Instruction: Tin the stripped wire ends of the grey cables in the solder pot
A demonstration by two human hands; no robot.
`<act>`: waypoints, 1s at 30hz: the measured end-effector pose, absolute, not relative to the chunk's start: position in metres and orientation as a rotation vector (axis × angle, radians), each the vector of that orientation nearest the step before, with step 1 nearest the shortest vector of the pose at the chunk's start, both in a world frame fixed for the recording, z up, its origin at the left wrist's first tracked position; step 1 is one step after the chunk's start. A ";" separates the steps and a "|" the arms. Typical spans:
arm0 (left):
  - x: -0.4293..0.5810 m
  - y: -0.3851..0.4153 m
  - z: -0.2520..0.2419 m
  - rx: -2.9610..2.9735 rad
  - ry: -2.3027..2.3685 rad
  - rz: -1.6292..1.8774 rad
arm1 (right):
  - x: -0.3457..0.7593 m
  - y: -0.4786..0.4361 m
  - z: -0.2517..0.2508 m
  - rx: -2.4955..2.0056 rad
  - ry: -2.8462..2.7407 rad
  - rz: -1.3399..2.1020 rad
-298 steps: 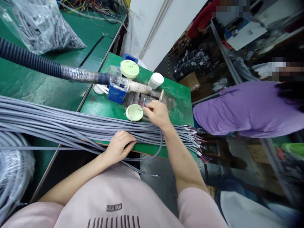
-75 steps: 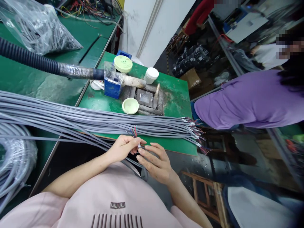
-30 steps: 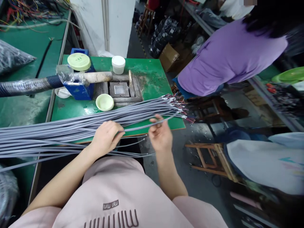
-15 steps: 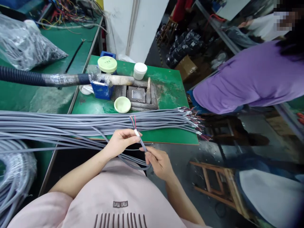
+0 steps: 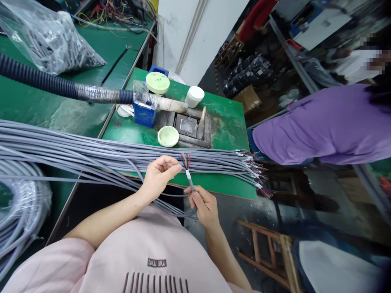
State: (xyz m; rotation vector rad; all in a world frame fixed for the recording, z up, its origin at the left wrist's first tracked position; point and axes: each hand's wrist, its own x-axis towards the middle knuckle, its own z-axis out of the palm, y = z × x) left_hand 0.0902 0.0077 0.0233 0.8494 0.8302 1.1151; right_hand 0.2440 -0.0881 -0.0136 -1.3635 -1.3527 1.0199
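**Grey cable [image 5: 191, 184] in the right hand [image 5: 205, 205], its coloured wires [image 5: 186, 160] fanned out**

The cable's end is in front of the person's chest, at the near edge of the green worktop [image 5: 229, 130], with its wires pointing away from the body. The right thumb and fingers pinch the grey jacket just below a white band [image 5: 188, 174] — a hold that seems meant to steady the end while leaving the wires free. The left hand [image 5: 160, 177] is right beside those wires, its thumb and forefinger drawn together; whether they grip a strand, I cannot tell. Below the right hand the cable bends back toward the body, which probably gives slack for turning the end.

Beyond the hands, a bundle of grey cables [image 5: 106, 156] runs lengthwise across the worktop, its banded ends [image 5: 259, 181] gathered at the right, perhaps to keep them together and within reach. Behind it stand a pale green dish [image 5: 168, 137] and a framed metal pan [image 5: 187, 125]. A ribbed hose [image 5: 36, 77] rests against a blue block [image 5: 144, 115] — apparently propped so that its pale nozzle [image 5: 172, 105] lies beside the pan. Farther back are a round green lid [image 5: 157, 82] and a white tub [image 5: 194, 97]. On the right, a person in a purple shirt [image 5: 332, 126] is near the worktop's end.
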 end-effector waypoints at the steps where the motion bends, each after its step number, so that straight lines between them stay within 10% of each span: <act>1: 0.090 0.009 0.025 0.842 0.833 1.115 | 0.243 -0.087 -0.013 -1.365 -1.358 1.025; 30: 0.096 0.023 0.010 0.322 0.284 0.613 | 0.232 -0.088 -0.023 -1.217 -1.328 1.199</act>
